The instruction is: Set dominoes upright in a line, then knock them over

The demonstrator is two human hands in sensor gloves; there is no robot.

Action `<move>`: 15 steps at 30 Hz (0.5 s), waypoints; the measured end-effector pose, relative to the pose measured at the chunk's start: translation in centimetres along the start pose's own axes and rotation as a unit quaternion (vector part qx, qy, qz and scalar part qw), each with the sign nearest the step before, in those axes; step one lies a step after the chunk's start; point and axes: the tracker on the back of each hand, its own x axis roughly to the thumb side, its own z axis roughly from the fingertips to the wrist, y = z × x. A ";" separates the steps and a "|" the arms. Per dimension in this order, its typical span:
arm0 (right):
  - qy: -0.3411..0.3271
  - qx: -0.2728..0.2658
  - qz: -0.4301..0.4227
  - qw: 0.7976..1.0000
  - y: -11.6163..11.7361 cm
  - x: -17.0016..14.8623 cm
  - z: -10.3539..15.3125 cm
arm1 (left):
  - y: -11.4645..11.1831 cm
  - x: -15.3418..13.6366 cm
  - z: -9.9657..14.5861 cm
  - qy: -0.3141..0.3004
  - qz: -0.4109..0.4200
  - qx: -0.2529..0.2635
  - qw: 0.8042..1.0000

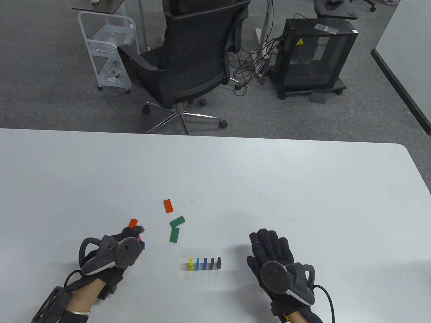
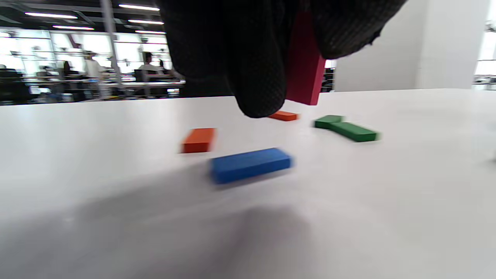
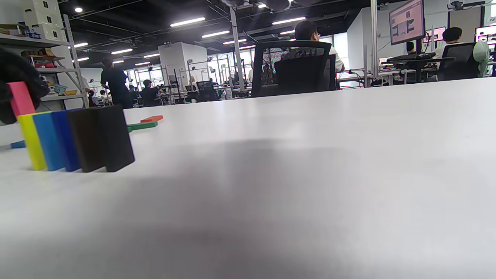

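Several dominoes stand upright in a short row (image 1: pixel 205 264): yellow (image 3: pixel 31 141), two blue, two black (image 3: pixel 116 135). My left hand (image 1: pixel 137 232), left of the row, pinches a pink domino (image 2: pixel 306 66) just above the table. A blue domino (image 2: pixel 250 164) lies flat under that hand. Two orange dominoes (image 1: pixel 133 222) (image 1: pixel 168 205) and two green ones (image 1: pixel 177 221) (image 1: pixel 174 235) lie flat beyond. My right hand (image 1: pixel 266 237) lies palm down with straight fingers, right of the row, holding nothing. Its fingers do not show in the right wrist view.
The white table (image 1: pixel 303 188) stretches wide behind and to the right of the dominoes. Beyond its far edge stand a black office chair (image 1: pixel 192 60), a white cart (image 1: pixel 107 54) and a black cabinet (image 1: pixel 313 57) on the floor.
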 end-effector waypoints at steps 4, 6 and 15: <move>0.000 0.001 0.000 1.000 0.0 0.0 0.0 | -1.0 3.7 -0.7 -0.080 0.029 -0.046 0.995; 0.001 0.001 -0.001 1.000 0.0 0.0 0.0 | -1.7 5.0 -0.9 -0.103 0.036 -0.067 0.992; -0.001 0.003 -0.002 1.000 0.0 0.0 0.0 | -2.8 7.3 -2.0 -0.128 0.008 -0.068 0.989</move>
